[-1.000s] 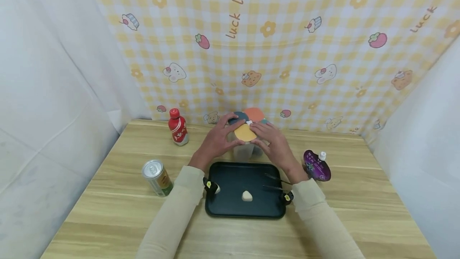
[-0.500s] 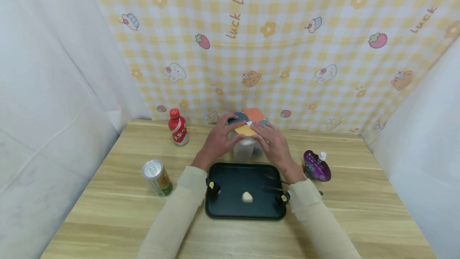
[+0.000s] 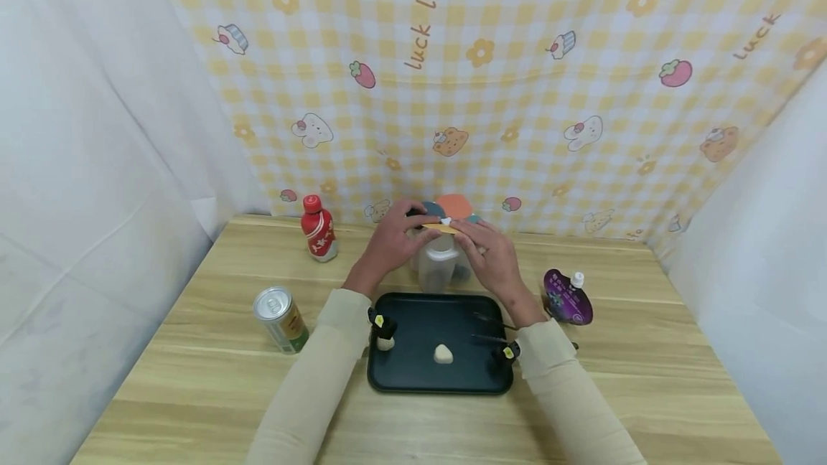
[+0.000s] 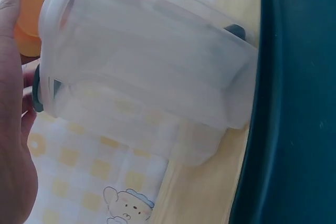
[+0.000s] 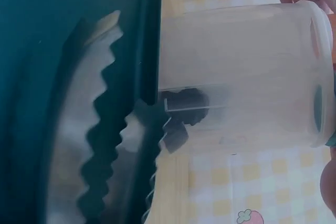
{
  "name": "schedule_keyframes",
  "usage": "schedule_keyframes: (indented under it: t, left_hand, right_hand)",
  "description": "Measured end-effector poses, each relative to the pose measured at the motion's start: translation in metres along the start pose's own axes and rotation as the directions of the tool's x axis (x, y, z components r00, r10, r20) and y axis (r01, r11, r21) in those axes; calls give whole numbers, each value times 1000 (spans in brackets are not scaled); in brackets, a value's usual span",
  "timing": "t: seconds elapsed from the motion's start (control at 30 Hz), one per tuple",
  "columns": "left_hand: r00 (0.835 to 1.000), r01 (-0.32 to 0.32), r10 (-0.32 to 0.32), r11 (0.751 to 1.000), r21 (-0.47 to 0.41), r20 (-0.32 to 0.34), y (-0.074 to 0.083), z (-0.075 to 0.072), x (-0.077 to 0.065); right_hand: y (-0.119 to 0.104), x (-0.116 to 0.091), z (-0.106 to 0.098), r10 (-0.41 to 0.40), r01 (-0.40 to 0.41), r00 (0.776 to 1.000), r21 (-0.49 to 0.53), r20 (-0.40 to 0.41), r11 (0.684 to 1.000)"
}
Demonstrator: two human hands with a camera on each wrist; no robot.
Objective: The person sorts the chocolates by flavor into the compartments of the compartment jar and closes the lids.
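Note:
A clear container (image 3: 436,271) with several compartments stands behind the tray, topped by round flap lids in different colours. Its front yellow lid (image 3: 441,229) is tilted up, seen nearly edge-on. My left hand (image 3: 390,242) has its fingers on top of that lid and the thumb at its front edge. From the other side my right hand (image 3: 489,253) holds it likewise, thumb low and fingers above. In the left wrist view the lid's orange-yellow underside (image 4: 29,17) shows beside the thumb. Dark pieces (image 5: 186,108) lie in one compartment, in the right wrist view.
A dark tray (image 3: 413,321) bears a small white piece (image 3: 443,354), another pale piece (image 3: 385,344) and metal tongs with toothed jaws (image 5: 79,129). A can (image 3: 283,320) and a red bottle (image 3: 319,229) stand left. A purple spouted pouch (image 3: 568,298) lies right.
The yellow lid has swung up at its front edge, from a full round face to a thin sliver, baring the front compartment's rim. Both hands stay on it.

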State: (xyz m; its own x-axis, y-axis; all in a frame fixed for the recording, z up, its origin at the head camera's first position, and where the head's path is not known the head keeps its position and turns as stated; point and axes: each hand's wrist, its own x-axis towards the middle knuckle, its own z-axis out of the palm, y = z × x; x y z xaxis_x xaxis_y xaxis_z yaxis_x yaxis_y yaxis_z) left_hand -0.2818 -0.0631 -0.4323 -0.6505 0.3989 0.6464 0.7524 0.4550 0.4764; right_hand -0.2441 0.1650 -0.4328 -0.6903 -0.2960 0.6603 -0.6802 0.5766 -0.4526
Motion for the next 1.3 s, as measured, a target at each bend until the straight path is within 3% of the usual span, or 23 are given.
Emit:
schedule_keyframes:
  t: [0.1, 0.17, 0.27, 0.43, 0.6, 0.8, 0.93, 1.3]
  left_hand:
    - [1000, -3, 2, 995, -105, -8, -2, 0, 4]
    - [1000, 27, -27, 982, -189, 5, -3, 1, 7]
    - [994, 106, -94, 949, -297, 57, -4, 0, 10]
    - [966, 248, -201, 900, -357, 165, -5, -5, 15]
    - [947, 307, -243, 880, -363, 211, -7, -7, 18]
    - [929, 365, -311, 862, -351, 202, -7, -2, 21]
    - [920, 390, -343, 853, -347, 190, -4, 0, 22]
    - [918, 396, -359, 852, -343, 169, -2, -1, 20]
  right_hand:
    - [-3, 2, -1, 67, -67, 998, 51, -10, 996]
    - [-6, 3, -2, 115, -114, 993, 82, -9, 990]
    - [-8, 5, -3, 176, -174, 984, 107, -6, 979]
    - [-9, 7, -5, 254, -249, 967, 152, -12, 957]
    - [-11, 9, -6, 300, -290, 954, 207, -21, 935]
    - [-11, 10, -5, 371, -344, 927, 265, -56, 901]
    - [-11, 10, -5, 376, -342, 923, 287, -76, 895]
    - [-11, 10, -5, 374, -345, 926, 289, -49, 893]
